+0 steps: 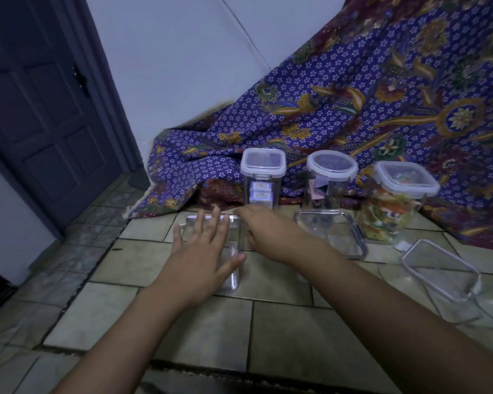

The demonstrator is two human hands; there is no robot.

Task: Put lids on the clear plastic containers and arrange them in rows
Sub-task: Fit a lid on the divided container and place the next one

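Clear container sits on the floor under my flat, spread left hand; my right hand curls at its corner, grip unclear. Behind, lidded jars hold small boxes, paper scraps, colourful snacks.

The person's left hand and right hand are bare, and so are the left forearm and right forearm, uncovered from the wrists to the lower edge of the view. The arms are slender and smooth, widening steadily away from the wrists, and the fingers are slim, with short nails showing pale on the left hand. The dim, soft picture hides finer marks.
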